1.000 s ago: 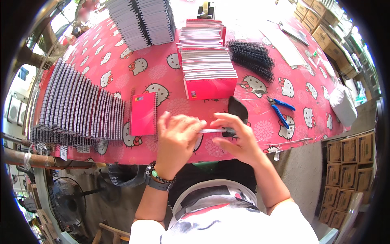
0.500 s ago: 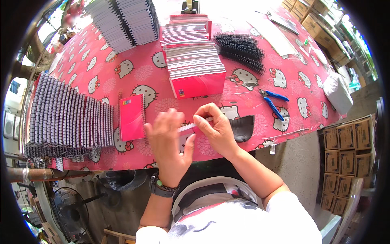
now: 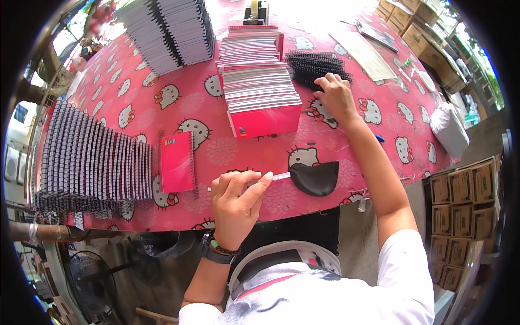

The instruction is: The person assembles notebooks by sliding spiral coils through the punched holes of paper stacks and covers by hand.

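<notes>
My left hand [image 3: 236, 203] pinches a thin white strip [image 3: 280, 176], which looks like a sheaf of sheets seen edge-on, just above the table's near side. Its far end reaches a dark half-round piece [image 3: 319, 181] on the cloth. My right hand [image 3: 338, 97] is stretched out over the near end of a pile of black spiral binding coils [image 3: 311, 64]. Its fingers are bent and apart, with no coil visible between them. Beside that pile stands a long row of pink-covered pads [image 3: 265, 120], page edges up. A pink spiral-bound notebook [image 3: 177, 165] lies to the left of my left hand.
Stacked spiral-bound notebooks [image 3: 95, 157] fill the left side, with taller stacks [image 3: 168, 35] behind. Blue-handled pliers [image 3: 379, 138] lie mostly hidden under my right forearm. A tape dispenser [image 3: 255, 15] stands at the back. A fan [image 3: 92, 281] is below left; cartons [image 3: 457, 216] are at right.
My right hand has let go of the white strip and moved far and right to the black coils. My left hand has closed on the strip. My right forearm now covers most of the pliers.
</notes>
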Demonstrator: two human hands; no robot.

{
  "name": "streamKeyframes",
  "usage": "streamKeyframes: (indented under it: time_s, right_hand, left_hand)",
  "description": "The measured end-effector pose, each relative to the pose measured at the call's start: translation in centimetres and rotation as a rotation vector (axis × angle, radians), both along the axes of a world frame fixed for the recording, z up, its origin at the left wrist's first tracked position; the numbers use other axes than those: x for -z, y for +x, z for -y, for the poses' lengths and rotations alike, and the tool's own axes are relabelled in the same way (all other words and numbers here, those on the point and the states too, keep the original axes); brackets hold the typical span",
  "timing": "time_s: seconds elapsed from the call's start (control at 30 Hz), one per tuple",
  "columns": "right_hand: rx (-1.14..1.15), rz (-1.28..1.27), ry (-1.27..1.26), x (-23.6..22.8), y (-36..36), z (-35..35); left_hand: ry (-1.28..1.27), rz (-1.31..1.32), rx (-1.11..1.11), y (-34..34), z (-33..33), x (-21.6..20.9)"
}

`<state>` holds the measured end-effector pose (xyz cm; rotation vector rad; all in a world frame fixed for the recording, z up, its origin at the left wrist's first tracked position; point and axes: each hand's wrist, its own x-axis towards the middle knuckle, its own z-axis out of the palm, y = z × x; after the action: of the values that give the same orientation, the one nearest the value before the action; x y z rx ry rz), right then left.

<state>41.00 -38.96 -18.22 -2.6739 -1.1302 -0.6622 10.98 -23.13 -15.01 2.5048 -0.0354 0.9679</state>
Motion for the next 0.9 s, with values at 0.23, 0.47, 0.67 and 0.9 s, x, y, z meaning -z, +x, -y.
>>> streamKeyframes:
  time_s: [0.23,0.47,0.67,0.9]
  right_hand:
    - [-0.091,-0.059,0.252,-1.1,0.2,-0.2]
    - [-0.265,-0.809,0.503,-8.7,-10.3,2.6]
    - [-0.460,-0.972,0.523,-7.1,-18.0,3.6]
    - [-0.423,-0.882,0.470,-5.3,-19.7,3.5]
  left_hand:
    - [-0.029,-0.025,0.005,0.5,0.1,0.1]
    - [-0.046,-0.096,0.069,0.3,-0.5,-0.6]
    - [-0.018,-0.132,0.082,0.6,-0.4,-0.4]
    - [-0.024,-0.151,0.101,0.2,-0.4,-0.6]
